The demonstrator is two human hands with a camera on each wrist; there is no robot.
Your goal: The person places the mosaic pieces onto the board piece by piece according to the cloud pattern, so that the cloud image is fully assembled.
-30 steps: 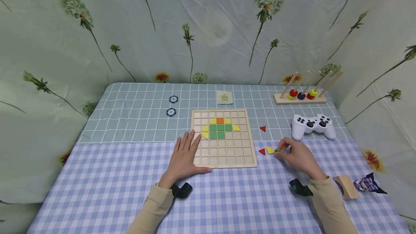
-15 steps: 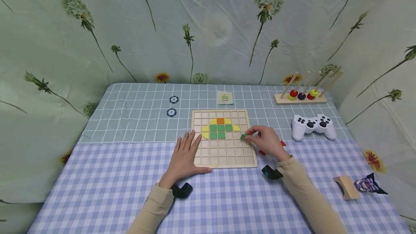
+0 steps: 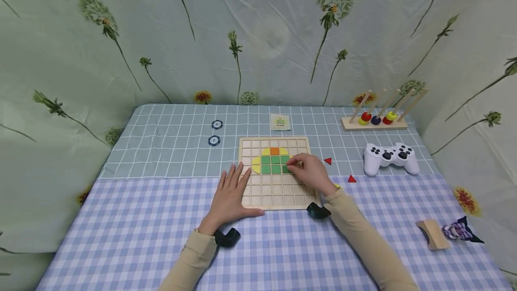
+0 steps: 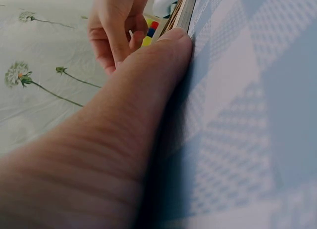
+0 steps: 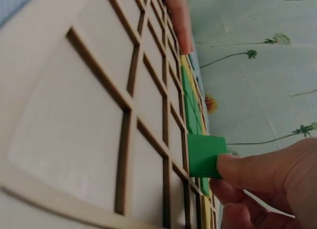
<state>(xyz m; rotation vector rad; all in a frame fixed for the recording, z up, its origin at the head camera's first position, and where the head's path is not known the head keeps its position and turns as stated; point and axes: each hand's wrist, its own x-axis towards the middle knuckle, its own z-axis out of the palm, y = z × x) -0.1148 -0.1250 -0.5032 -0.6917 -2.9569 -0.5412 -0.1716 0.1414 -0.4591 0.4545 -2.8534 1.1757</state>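
A wooden grid board [image 3: 274, 191] lies in front of me, with green, yellow and orange tiles set in its upper cells. My left hand [image 3: 231, 192] rests with spread fingers on its left edge, the thumb along the front edge. Between thumb and fingertips my right hand [image 3: 311, 172] pinches a green square tile [image 5: 205, 156]. In the right wrist view that tile stands tilted, one edge down at a cell beside the other green tiles. The orange tile [image 3: 274, 151] sits in the top row of the pattern.
Two red triangle tiles [image 3: 352, 178] lie right of the board; a yellow piece [image 3: 337, 186] shows partly behind the right wrist. Around stand a pattern card [image 3: 280, 122], two round chips [image 3: 214, 140], a bead rack [image 3: 374, 123], a white game controller [image 3: 391, 158] and a wooden block [image 3: 433, 234].
My right hand has picked up the green tile from the table right of the board and carried it left to the pattern. The left hand has stayed in place.
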